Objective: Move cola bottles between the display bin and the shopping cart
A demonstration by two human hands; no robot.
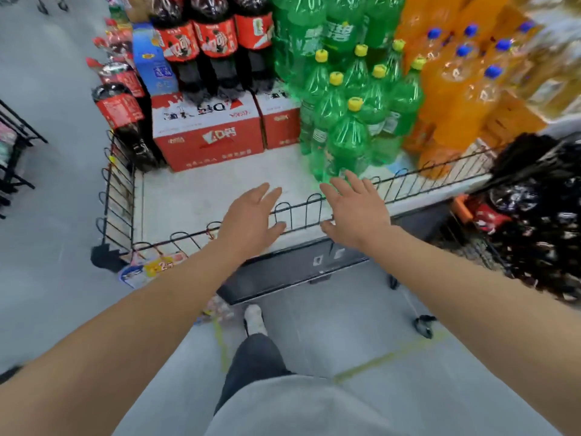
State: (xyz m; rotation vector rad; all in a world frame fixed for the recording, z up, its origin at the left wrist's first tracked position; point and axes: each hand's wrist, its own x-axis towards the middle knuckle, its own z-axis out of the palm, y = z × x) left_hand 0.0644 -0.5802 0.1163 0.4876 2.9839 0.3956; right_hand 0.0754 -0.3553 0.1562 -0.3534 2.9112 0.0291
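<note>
Both empty hand (pixel 251 220) and hand (pixel 353 210) above bin rail (pixel 298 212)

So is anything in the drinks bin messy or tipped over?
Nothing is spilled. The cola bottles at the bin's left corner lean instead of standing straight like the green bottles. Both hands, left hand and right hand, are empty.

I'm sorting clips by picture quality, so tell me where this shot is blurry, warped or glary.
Head view: motion blur smears the orange bottles and the dark goods in the shopping cart on the right; wide-angle distortion bows the wire rail and splays the forearms; both hands, left and right, and the cola bottles stay fairly sharp; lighting is even, with no strong glare.
</note>
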